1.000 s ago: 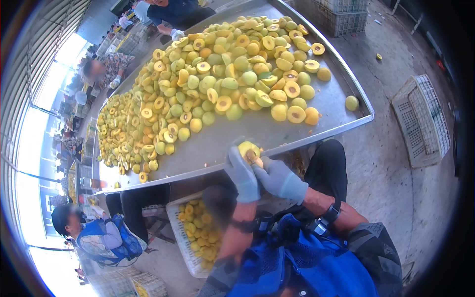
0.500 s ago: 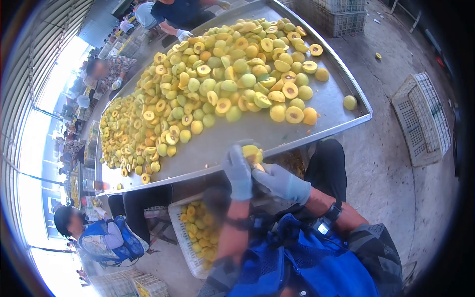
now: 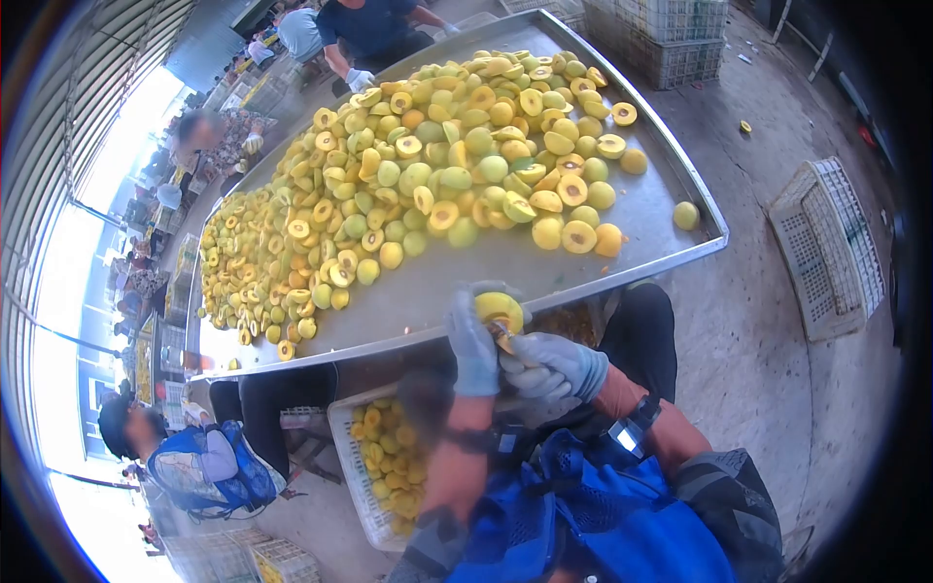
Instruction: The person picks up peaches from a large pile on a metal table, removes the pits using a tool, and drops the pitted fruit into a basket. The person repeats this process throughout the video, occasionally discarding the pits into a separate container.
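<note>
In the head view my left hand (image 3: 470, 345), in a pale grey glove, is closed round a yellow peach half (image 3: 500, 309) whose cut face and brown hollow are turned toward me. My right hand (image 3: 559, 367), also gloved, has its fingers curled just below the fruit. A thin brownish tip reaches from it to the hollow; the rest of what it grips is hidden in the fist. Both hands are in front of the near edge of a metal table (image 3: 457, 282), which bears a large heap of halved yellow-green peaches (image 3: 428, 170).
A white crate (image 3: 374, 505) of peach halves stands by my left forearm. Another crate (image 3: 831, 248) lies on the floor at right, and stacked crates (image 3: 671, 49) stand behind the table. One co-worker (image 3: 209, 457) sits at left; another (image 3: 374, 34) is across the table.
The peach half now shows more of its cut face toward me. My right hand has shifted slightly down, its fingers more tightly curled. The whole view has tilted a little.
</note>
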A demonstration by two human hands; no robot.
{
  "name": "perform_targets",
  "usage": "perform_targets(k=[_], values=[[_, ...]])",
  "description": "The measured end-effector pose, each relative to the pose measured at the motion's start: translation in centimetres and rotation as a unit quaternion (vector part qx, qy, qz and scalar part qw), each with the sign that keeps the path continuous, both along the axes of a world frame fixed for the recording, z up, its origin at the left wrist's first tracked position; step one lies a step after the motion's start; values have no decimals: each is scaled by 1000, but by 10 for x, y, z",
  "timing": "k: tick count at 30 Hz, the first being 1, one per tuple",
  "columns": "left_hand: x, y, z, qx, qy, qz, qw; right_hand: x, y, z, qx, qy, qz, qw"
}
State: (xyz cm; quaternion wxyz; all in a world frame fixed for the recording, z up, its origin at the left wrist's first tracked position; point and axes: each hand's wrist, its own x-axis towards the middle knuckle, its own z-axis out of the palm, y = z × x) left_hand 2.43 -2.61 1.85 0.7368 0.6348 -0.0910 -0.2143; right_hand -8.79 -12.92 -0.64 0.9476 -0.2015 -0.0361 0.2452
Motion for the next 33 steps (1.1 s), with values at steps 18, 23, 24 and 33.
perform_targets(k=[18, 23, 24, 33], values=[[47, 274, 3, 239, -130, 293, 917, -11, -9, -47, -93, 28, -114, 989], [47, 380, -34, 561, -267, 237, 747, -6, 1, -40, -200, 55, -110, 972], [49, 369, -29, 491, -252, 218, 805, -4, 1, -38, -198, 78, -98, 972], [156, 115, -49, 354, -273, -14, 894, 3, -8, -35, -350, 76, -88, 929]])
